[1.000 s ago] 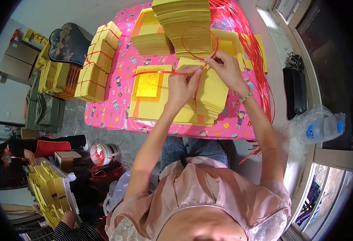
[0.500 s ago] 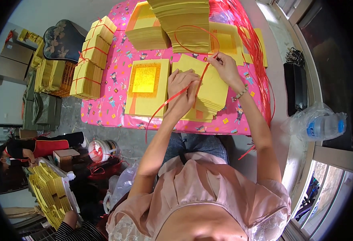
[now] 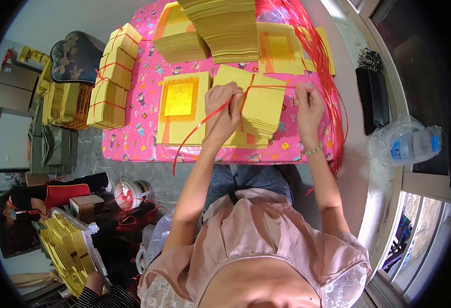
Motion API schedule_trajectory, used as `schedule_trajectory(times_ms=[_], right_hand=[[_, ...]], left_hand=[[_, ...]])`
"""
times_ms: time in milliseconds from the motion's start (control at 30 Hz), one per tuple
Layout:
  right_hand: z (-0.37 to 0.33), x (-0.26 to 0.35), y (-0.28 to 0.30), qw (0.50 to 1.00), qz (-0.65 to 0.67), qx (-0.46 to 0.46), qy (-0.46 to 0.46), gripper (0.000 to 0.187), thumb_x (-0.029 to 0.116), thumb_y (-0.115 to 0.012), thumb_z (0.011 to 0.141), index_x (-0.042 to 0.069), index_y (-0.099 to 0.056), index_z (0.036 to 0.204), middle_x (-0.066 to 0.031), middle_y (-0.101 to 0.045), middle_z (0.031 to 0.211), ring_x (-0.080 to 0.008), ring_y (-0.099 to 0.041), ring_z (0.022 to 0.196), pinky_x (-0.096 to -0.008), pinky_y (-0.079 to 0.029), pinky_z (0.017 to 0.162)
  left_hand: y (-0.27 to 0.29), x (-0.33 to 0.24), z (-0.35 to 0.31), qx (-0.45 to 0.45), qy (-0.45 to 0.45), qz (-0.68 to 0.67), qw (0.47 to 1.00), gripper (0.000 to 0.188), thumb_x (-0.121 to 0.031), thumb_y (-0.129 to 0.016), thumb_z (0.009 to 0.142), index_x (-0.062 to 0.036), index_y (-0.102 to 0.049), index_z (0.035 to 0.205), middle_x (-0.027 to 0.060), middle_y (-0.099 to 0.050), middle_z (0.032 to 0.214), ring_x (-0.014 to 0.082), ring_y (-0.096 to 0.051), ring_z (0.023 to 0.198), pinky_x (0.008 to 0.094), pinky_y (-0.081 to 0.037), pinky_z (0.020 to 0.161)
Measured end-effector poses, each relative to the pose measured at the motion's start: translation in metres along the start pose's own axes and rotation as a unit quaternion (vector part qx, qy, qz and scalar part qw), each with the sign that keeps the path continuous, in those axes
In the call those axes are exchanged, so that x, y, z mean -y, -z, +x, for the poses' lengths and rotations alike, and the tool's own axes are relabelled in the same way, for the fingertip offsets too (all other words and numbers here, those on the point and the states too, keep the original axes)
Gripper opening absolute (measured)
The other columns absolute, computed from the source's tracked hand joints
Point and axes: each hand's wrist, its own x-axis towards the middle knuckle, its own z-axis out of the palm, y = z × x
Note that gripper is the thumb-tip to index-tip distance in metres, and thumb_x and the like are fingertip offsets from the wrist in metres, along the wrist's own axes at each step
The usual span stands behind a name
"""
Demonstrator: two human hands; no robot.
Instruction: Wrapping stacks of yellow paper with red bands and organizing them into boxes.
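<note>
A stack of yellow paper sheets (image 3: 265,109) lies slightly fanned on the pink patterned table cover (image 3: 138,136). Red plastic ribbon (image 3: 199,126) runs across and around it, crossing near its far left part. My left hand (image 3: 222,110) rests at the stack's left side, fingers closed on the ribbon, whose loose tail hangs toward the table's front edge. Off to the right, my right hand (image 3: 310,110) pinches the other length and holds it taut. Left of the stack lies more yellow paper with a gold square (image 3: 179,100) on top.
Tall yellow paper piles (image 3: 225,33) stand at the back. Tied bundles (image 3: 107,100) line the left edge. A hank of red ribbon (image 3: 325,72) hangs over the right side. A bagged bottle (image 3: 413,146) lies farther right. Lower left are a bucket (image 3: 133,194) and a co-worker (image 3: 64,194).
My right hand has moved right and slightly nearer, drawing the ribbon's large loop down tight across the stack. My left hand stays at the stack, still gripping the ribbon.
</note>
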Motion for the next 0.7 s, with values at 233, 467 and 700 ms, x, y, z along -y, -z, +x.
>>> schedule_trajectory(times_ms=[233,467,700], right_hand=[[-0.083,-0.029,0.006,0.846,0.353,-0.098,-0.388,0.015,0.025,-0.064,0.097,0.01,-0.064,0.096,0.0015,-0.064,0.086,-0.0068,-0.057,0.076,-0.0259,-0.047,0.069],[-0.086,-0.044,-0.011,0.85,0.306,-0.087,-0.42,0.017,0.025,-0.064,0.097,0.008,-0.059,0.099,-0.0012,-0.064,0.089,-0.012,-0.063,0.077,-0.028,-0.049,0.065],[-0.086,-0.045,-0.01,0.907,0.21,-0.007,-0.366,0.02,0.023,-0.064,0.097,0.005,-0.057,0.096,-0.0027,-0.063,0.082,-0.0106,-0.06,0.064,-0.0254,-0.047,0.057]], left_hand=[[0.004,-0.003,0.005,0.016,0.023,-0.01,1.0,0.005,-0.009,-0.063,0.09,-0.0056,-0.066,0.089,0.0112,-0.069,0.092,0.0299,-0.064,0.099,0.0399,-0.041,0.093],[0.01,0.005,0.007,0.045,0.226,-0.233,0.945,0.021,-0.018,-0.057,0.099,-0.0018,-0.069,0.099,0.0063,-0.072,0.1,0.0156,-0.064,0.097,0.0293,-0.046,0.088],[0.042,0.047,0.031,-0.034,0.325,-0.332,0.885,0.03,-0.024,-0.058,0.1,0.0023,-0.071,0.107,0.0082,-0.072,0.103,0.0105,-0.065,0.089,0.0264,-0.051,0.083]])
